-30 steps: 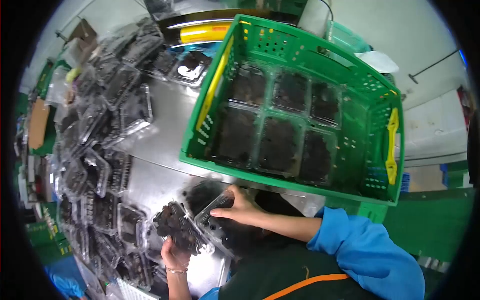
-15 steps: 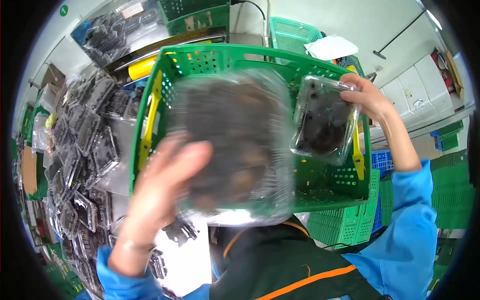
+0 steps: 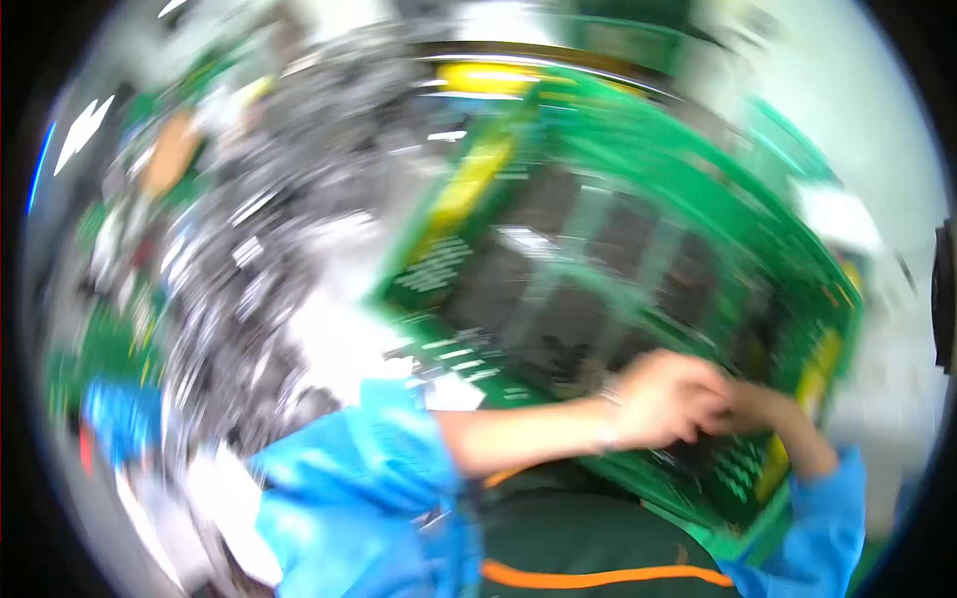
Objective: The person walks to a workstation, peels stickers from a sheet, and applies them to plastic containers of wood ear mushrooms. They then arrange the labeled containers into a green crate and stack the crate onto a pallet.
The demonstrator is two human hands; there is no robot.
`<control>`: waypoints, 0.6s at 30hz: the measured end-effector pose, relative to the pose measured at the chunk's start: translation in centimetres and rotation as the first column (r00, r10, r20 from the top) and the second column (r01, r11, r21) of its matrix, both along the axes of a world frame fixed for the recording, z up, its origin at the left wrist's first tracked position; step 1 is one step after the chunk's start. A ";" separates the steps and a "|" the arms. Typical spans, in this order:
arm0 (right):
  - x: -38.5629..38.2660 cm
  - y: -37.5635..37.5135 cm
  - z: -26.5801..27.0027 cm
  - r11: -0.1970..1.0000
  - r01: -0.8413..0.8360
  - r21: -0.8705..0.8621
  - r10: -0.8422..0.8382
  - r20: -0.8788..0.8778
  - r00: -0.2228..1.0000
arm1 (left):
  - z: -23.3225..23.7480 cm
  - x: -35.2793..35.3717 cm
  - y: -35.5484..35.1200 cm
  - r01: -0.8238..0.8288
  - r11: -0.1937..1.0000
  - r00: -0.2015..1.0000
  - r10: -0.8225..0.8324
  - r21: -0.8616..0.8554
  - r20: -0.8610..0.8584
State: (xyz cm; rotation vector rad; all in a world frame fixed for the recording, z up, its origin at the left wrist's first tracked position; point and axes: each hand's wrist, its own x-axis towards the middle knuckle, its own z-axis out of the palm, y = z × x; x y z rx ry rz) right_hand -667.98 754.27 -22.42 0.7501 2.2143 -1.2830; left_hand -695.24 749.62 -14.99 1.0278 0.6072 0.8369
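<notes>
Motion blurs the whole head view. Over the near right part of a green crate [image 3: 678, 115], my left hand [image 3: 670, 399] has its fingers curled; whatever is in them, if anything, does not show. My right hand [image 3: 753, 407] meets it from the right, its fingers mostly hidden behind the left ones. Inside the crate, several clear plastic boxes with dark contents lie side by side, one of them a box [image 3: 563, 324] left of my hands. Something dark lies just below both hands, too smeared to name.
A large heap of clear plastic boxes [image 3: 269, 229] covers the work surface left of the crate. Yellow handles [image 3: 469, 189] mark the crate's ends. Beyond its far right side are a pale green basket [image 3: 788, 140] and a white item [image 3: 837, 214].
The view has swung, shifting the crate right and tilting it. My left hand has crossed over to my right hand. The large box beside it has left the foreground; several boxes now show inside.
</notes>
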 end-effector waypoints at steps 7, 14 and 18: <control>-8.6 1.5 9.7 0.786 0.570 0.240 -0.469 -0.368 0.803 | 2.1 -15.1 -19.2 -0.814 0.514 0.396 0.832 0.270 -0.389; -25.4 -6.2 13.0 0.800 0.581 -0.148 -0.539 -0.603 0.588 | -1.8 -32.3 -50.4 -0.506 0.247 -0.842 0.067 0.826 -0.535; -42.0 -19.9 10.0 0.950 0.293 -0.110 -0.312 -0.421 0.852 | -2.8 -40.8 -55.1 -0.459 0.338 -0.844 0.122 0.822 -0.522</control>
